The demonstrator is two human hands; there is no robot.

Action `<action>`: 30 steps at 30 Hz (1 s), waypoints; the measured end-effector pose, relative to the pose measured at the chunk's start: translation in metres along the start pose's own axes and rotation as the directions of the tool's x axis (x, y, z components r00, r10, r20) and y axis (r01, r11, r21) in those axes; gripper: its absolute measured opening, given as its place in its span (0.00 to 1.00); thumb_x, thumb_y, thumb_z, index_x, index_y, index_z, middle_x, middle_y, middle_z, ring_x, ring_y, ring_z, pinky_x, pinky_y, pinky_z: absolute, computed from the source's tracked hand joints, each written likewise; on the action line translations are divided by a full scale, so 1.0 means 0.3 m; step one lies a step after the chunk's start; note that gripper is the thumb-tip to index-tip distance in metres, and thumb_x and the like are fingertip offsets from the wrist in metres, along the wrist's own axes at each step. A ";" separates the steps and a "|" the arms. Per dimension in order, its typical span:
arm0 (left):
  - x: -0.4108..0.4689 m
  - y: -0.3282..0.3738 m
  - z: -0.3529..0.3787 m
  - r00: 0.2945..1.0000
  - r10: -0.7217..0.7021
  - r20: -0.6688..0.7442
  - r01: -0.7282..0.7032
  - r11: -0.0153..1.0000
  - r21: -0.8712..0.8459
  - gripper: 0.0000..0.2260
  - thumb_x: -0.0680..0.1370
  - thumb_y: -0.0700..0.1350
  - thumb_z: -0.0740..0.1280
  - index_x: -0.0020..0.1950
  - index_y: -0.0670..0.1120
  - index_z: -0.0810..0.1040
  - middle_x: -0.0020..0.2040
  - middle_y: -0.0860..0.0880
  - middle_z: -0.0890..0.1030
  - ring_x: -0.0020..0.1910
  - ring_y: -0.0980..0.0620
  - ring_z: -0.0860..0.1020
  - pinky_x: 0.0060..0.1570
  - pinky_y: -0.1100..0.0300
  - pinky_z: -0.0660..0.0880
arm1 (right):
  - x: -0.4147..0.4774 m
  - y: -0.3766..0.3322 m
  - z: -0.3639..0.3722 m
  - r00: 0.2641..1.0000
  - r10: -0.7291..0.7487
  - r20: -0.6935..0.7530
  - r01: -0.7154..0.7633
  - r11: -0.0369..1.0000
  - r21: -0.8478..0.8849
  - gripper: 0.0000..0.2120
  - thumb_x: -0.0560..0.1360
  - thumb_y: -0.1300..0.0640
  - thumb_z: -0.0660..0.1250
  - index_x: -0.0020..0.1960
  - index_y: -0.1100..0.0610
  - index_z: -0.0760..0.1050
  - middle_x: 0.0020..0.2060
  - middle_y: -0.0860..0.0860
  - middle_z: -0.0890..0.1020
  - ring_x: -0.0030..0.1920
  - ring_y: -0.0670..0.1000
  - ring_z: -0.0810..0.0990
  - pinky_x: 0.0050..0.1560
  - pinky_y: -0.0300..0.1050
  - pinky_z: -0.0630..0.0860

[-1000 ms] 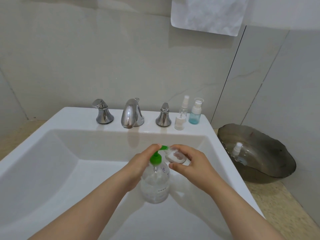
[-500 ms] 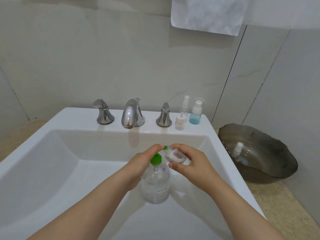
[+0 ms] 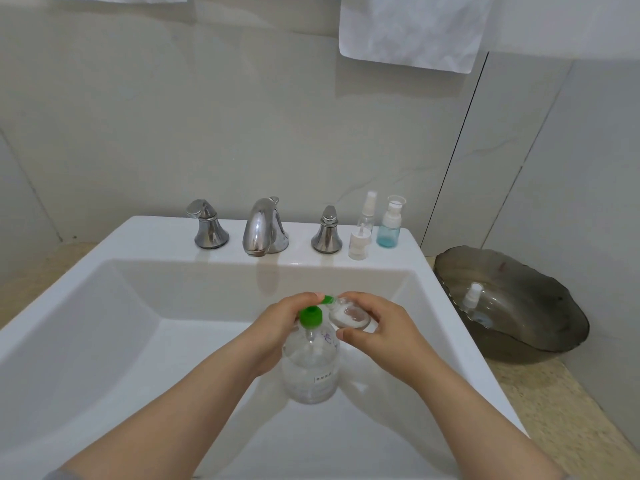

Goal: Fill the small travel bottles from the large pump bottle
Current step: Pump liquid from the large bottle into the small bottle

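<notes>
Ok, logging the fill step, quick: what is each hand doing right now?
Left hand: closed round the top of the large pump bottle.
Right hand: closed on a small travel bottle, held tilted beside the pump.

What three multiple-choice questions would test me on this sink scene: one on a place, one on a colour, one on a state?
1. Where does the blue-tinted small bottle stand?
A. On the sink ledge
B. In the grey bowl
C. Down in the basin

2. What colour is the pump top of the large bottle?
A. Red
B. Green
C. White

3. What is the right hand doing?
A. Hanging free
B. Holding a small clear bottle at the spout
C. Turning a tap

Answers:
1 A: it stands on the ledge beside a clear spray bottle.
2 B: the pump top is bright green.
3 B: its fingers curl round the little bottle by the spout.
</notes>
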State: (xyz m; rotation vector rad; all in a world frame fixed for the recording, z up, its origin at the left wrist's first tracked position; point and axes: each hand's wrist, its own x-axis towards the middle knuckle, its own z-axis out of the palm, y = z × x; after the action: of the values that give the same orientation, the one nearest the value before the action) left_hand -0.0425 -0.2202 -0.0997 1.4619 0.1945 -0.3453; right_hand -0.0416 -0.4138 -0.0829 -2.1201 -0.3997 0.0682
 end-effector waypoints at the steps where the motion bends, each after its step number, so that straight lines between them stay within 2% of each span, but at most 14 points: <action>1: -0.001 0.001 0.000 1.000 -0.006 -0.009 0.006 1.000 -0.006 0.24 0.67 0.57 0.70 0.59 0.48 0.86 0.60 0.41 0.84 0.62 0.39 0.81 0.69 0.44 0.74 | -0.001 0.001 0.002 1.000 0.001 0.004 -0.001 1.000 -0.002 0.20 0.69 0.56 0.75 0.59 0.45 0.78 0.55 0.40 0.81 0.57 0.38 0.78 0.62 0.42 0.74; 6: -0.003 0.002 0.001 1.000 -0.014 -0.006 0.014 1.000 -0.009 0.23 0.68 0.56 0.71 0.59 0.47 0.85 0.60 0.40 0.84 0.62 0.38 0.81 0.69 0.43 0.73 | -0.002 0.000 -0.001 1.000 0.007 0.000 -0.007 1.000 -0.017 0.20 0.69 0.56 0.75 0.60 0.45 0.78 0.56 0.39 0.80 0.57 0.36 0.77 0.61 0.40 0.74; 10: -0.005 0.004 -0.008 1.000 0.003 0.022 -0.003 1.000 0.014 0.19 0.76 0.57 0.70 0.61 0.48 0.84 0.61 0.42 0.84 0.61 0.41 0.82 0.69 0.45 0.74 | 0.002 -0.001 -0.001 1.000 -0.001 -0.004 0.001 1.000 -0.002 0.21 0.69 0.56 0.75 0.61 0.45 0.77 0.57 0.40 0.80 0.56 0.36 0.77 0.62 0.41 0.74; 15: 0.009 -0.006 0.001 1.000 0.007 0.005 -0.007 0.999 0.042 0.32 0.63 0.70 0.71 0.61 0.54 0.84 0.61 0.45 0.84 0.62 0.44 0.82 0.71 0.43 0.71 | 0.015 0.002 -0.006 0.999 -0.026 -0.043 0.026 1.000 0.007 0.22 0.69 0.56 0.75 0.61 0.45 0.77 0.57 0.40 0.80 0.57 0.37 0.77 0.62 0.41 0.73; 20: 0.028 -0.019 0.003 0.998 -0.017 -0.056 0.021 0.997 0.071 0.45 0.51 0.79 0.73 0.61 0.54 0.84 0.60 0.49 0.85 0.62 0.45 0.81 0.71 0.45 0.70 | 0.017 0.002 -0.010 0.998 -0.039 -0.042 0.039 0.999 -0.005 0.22 0.69 0.56 0.75 0.62 0.45 0.77 0.57 0.40 0.80 0.57 0.38 0.77 0.62 0.41 0.73; 30: 0.017 -0.012 0.018 0.992 -0.047 -0.113 0.053 0.997 0.051 0.37 0.56 0.72 0.72 0.59 0.52 0.84 0.58 0.47 0.84 0.61 0.45 0.81 0.71 0.44 0.71 | 0.015 -0.001 -0.008 0.999 -0.036 -0.030 0.036 0.999 -0.007 0.22 0.69 0.56 0.75 0.62 0.45 0.76 0.58 0.40 0.80 0.58 0.37 0.77 0.62 0.40 0.73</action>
State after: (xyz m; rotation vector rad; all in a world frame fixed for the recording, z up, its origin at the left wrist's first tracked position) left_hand -0.0394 -0.2265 -0.1043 1.5326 0.3143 -0.3113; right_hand -0.0370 -0.4141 -0.0808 -2.1173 -0.4207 0.0141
